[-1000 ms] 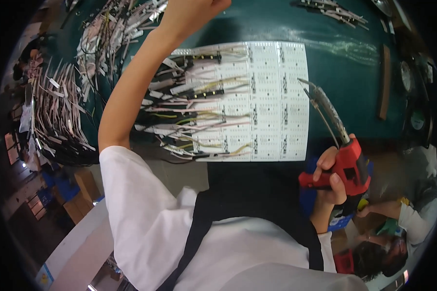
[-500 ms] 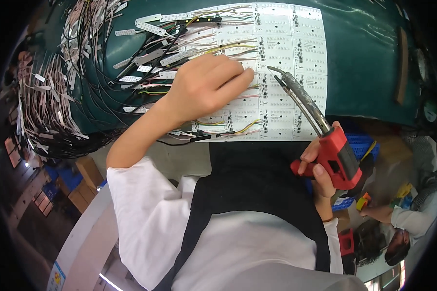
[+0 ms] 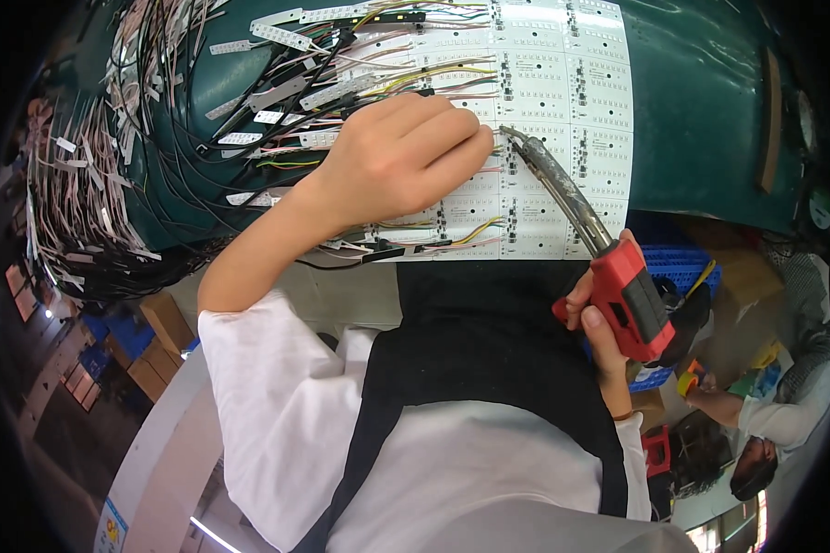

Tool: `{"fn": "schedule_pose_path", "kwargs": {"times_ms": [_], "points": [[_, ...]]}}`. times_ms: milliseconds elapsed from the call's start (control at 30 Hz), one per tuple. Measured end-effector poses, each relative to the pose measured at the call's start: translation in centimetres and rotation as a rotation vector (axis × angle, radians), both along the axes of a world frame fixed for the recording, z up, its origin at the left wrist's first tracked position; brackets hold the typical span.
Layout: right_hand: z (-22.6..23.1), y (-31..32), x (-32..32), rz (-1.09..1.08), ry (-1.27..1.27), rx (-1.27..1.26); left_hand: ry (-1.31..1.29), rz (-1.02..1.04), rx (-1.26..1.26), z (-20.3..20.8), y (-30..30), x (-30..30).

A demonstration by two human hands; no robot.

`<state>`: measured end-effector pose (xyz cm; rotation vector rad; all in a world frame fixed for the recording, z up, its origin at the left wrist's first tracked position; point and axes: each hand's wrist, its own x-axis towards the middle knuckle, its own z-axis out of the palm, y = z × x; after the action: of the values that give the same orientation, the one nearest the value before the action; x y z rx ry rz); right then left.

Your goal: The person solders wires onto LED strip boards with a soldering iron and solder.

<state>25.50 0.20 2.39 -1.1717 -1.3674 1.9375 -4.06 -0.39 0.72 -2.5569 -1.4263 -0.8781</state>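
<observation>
My right hand (image 3: 602, 323) is closed around the red and black handle of a soldering gun (image 3: 622, 295). Its long metal barrel slants up and left, and the tip sits at the white circuit board panel (image 3: 535, 217), right beside my left fingertips. My left hand (image 3: 406, 152) is closed in a pinch over the panel. What it pinches is hidden behind the fingers. Thin coloured wires (image 3: 475, 230) run in rows across the panel to small dark components, above and below my left hand.
Strip boards with black leads (image 3: 277, 92) lie left of the panel on the green table (image 3: 701, 120). A big bundle of wires (image 3: 83, 212) hangs at the far left edge. Blue crates (image 3: 678, 272) stand below right, and another person (image 3: 784, 405) is at lower right.
The soldering gun's tip has moved left and now meets the spot at my left fingertips. My left hand has shifted slightly right in the picture, still pinched.
</observation>
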Motion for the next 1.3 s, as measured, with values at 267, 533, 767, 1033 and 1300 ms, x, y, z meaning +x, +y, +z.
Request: {"fn": "schedule_pose_path", "kwargs": {"times_ms": [267,533,767,1033,1300], "points": [[-0.3,-0.1,0.4,0.034,-0.023,0.093,0.009,0.008,0.018,-0.2,-0.1,0.1],[0.0,-0.4,0.0,-0.045,0.027,0.046,-0.042,0.007,-0.041,-0.2,-0.1,-0.2],[-0.3,-0.7,0.4,0.008,-0.028,0.092,-0.021,0.006,-0.006,-0.4,-0.2,-0.1],[-0.4,-0.4,1.1,0.097,-0.08,0.177,0.042,0.003,0.021,0.0,-0.1,0.0],[-2.6,2.1,-0.9,-0.28,0.475,0.263,0.066,0.001,-0.019,0.0,-0.5,-0.5]]}}
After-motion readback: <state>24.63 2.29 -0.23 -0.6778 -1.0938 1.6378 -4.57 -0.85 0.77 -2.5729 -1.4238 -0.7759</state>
